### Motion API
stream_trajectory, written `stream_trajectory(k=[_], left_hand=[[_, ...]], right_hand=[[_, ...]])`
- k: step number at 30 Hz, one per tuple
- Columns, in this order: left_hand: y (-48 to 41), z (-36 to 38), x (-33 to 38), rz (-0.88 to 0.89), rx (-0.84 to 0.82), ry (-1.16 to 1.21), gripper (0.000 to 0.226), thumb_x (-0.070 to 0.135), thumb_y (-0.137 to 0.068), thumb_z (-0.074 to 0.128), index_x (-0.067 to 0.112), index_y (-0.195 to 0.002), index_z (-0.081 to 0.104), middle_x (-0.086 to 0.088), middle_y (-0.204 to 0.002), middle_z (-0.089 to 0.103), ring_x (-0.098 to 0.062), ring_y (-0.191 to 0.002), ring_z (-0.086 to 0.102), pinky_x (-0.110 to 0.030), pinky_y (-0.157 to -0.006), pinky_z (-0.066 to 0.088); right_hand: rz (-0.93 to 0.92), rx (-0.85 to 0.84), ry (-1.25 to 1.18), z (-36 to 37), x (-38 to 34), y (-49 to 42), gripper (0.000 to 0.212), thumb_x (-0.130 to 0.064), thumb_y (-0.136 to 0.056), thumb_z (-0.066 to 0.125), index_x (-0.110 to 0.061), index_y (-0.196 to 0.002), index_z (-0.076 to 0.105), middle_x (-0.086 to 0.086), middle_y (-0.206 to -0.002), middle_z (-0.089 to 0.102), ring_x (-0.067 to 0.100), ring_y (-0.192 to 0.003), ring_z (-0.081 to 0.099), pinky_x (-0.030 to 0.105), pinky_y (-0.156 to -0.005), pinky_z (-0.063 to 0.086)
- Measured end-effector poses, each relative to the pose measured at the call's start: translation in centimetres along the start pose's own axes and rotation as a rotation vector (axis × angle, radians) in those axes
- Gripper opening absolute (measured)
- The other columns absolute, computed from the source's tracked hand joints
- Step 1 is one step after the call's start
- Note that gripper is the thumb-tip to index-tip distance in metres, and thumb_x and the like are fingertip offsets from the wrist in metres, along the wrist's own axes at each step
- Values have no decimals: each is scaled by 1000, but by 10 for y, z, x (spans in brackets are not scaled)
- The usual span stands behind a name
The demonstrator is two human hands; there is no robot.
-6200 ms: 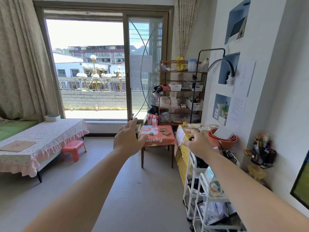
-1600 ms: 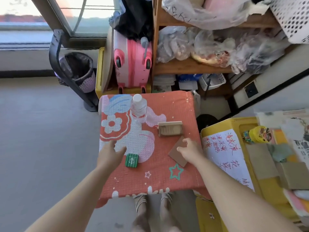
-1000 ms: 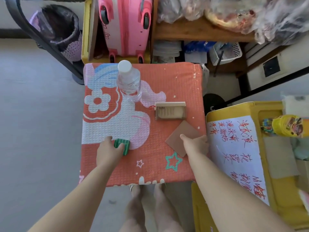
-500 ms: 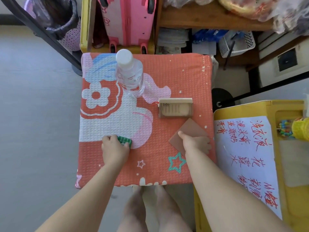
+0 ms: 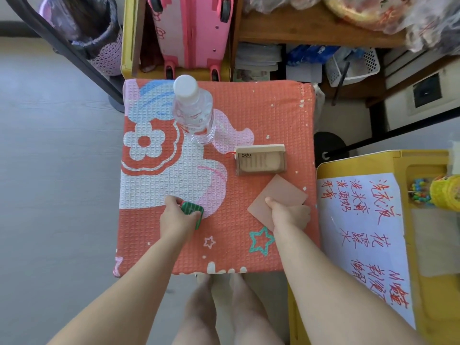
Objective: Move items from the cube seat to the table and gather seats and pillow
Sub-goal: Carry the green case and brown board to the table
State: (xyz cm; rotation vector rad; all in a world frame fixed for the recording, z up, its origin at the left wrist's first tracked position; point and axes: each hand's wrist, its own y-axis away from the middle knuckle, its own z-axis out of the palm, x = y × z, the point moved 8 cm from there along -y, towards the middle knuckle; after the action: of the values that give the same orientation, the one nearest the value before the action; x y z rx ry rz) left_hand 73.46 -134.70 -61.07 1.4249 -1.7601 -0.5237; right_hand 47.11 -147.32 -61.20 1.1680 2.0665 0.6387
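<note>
I look straight down on the cube seat (image 5: 261,108), covered in orange cloth with a flower and star print. My left hand (image 5: 178,217) grips a small green striped block (image 5: 193,210) near the seat's front middle. My right hand (image 5: 290,214) pinches a flat pinkish-brown card (image 5: 283,195) at the seat's right edge, thumb on top. A clear water bottle (image 5: 194,110) with a white cap stands upright at the back. A small wooden box (image 5: 260,159) lies right of the middle.
A yellow cart (image 5: 435,245) with a handwritten paper sign (image 5: 361,232) stands close on the right. Behind the seat are a pink suitcase (image 5: 191,28), a wooden shelf (image 5: 311,28) with bagged items and a bin (image 5: 97,38) with a black liner. Grey floor lies to the left.
I walked up to the seat and leaned over it. My left hand closed round the green block and my right hand took hold of the card's near edge.
</note>
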Motion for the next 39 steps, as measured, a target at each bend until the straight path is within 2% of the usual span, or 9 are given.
stream_trajectory(k=[4,10,14,19,23,26,29,34,39], left_hand=[[3,7,9,28,-90,63,37,23,-83,70,12,-112,50,-6,-99,60,-21,-79,57,-29,-58,44],[19,3,26,21,-145,229,32,18,-81,72,18,-103,49,-2,-91,59,-25,-86,62,-40,-79,54],[35,-9,44,58,-178,281,33,16,-81,72,18,-104,48,2,-84,57,-25,-86,63,-42,-82,55],[58,-35,71,114,-180,402,36,13,-80,73,12,-108,51,-1,-85,57,-25,-86,63,-45,-86,55],[72,-67,91,153,-106,506,35,14,-80,73,13,-106,49,0,-85,57,-27,-90,64,-46,-88,55],[82,-95,104,188,-47,566,36,14,-80,72,14,-107,49,-2,-89,58,-27,-92,63,-46,-87,55],[99,-129,115,242,9,651,34,15,-80,73,17,-103,48,-3,-91,60,-28,-92,65,-46,-86,56],[126,-184,122,329,53,772,34,13,-83,70,15,-109,48,-2,-89,59,-18,-75,62,-39,-76,56],[145,-243,109,373,133,845,32,13,-84,69,18,-105,46,-1,-91,55,-14,-78,60,-24,-61,53]], right_hand=[[-46,-51,-82,-1,-2,3,63,-18,-75,77,-1,-125,42,19,-126,56,35,-112,58,39,-88,48],[-197,-112,-108,-13,0,22,43,-14,-79,72,-8,-116,51,10,-114,64,30,-102,63,37,-85,52],[-240,-166,-88,-26,-11,36,36,-15,-79,72,-13,-108,51,8,-112,64,29,-100,64,40,-85,54],[-341,-255,-75,-42,-51,69,38,-18,-79,71,-12,-112,52,2,-102,60,21,-86,58,26,-63,46],[-451,-299,-84,-52,-89,100,31,-18,-78,73,-14,-102,55,4,-101,63,22,-85,59,33,-73,50],[-502,-367,-162,-57,-118,132,39,-18,-78,73,-9,-113,57,5,-105,62,22,-88,59,35,-79,51],[-565,-476,-235,-64,-143,175,40,-16,-82,70,-8,-118,54,4,-103,59,12,-74,56,25,-57,45],[-689,-540,-271,-72,-170,229,31,-15,-83,69,-9,-112,58,4,-99,63,6,-69,55,15,-42,43],[-755,-630,-275,-63,-190,282,21,-13,-80,71,-13,-96,58,5,-93,64,15,-72,60,34,-68,53]])
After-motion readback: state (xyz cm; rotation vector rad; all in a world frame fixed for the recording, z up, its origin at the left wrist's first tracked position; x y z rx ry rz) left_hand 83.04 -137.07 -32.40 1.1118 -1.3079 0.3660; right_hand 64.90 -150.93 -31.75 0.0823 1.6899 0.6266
